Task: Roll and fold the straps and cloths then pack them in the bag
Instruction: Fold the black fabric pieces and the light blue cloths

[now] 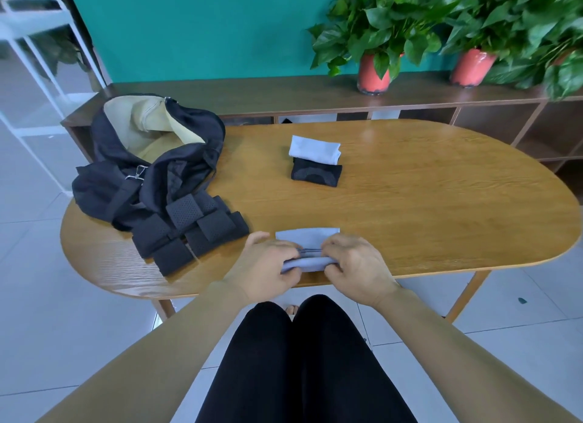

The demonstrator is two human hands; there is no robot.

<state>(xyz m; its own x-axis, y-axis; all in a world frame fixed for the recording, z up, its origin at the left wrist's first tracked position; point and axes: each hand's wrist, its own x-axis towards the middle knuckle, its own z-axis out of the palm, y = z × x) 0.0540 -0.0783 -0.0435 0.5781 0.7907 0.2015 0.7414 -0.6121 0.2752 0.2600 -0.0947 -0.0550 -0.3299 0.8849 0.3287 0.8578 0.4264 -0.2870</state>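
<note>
Left hand (268,264), right hand (358,264) and forearms (151,343) bare; plain black trousers (299,359) worn.

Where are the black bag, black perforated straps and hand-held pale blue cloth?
Black fabric bag (104,182), head view, outer side.
Black perforated straps (184,211), head view, top strap.
Pale blue cloth (307,237), head view, flat far part.

1 blk bag (151,170), 3 cloths (315,146), 1 tbl (441,201).

Bright, even daylight with faint, soft shadows. A pale sheen lies on the tabletop (426,201) toward 12 o'clock. Wide-angle distortion bows the edges. The plants (473,18) at 1 o'clock and the white rack (38,28) at 10 o'clock are smeared; the centre is sharp.
</note>
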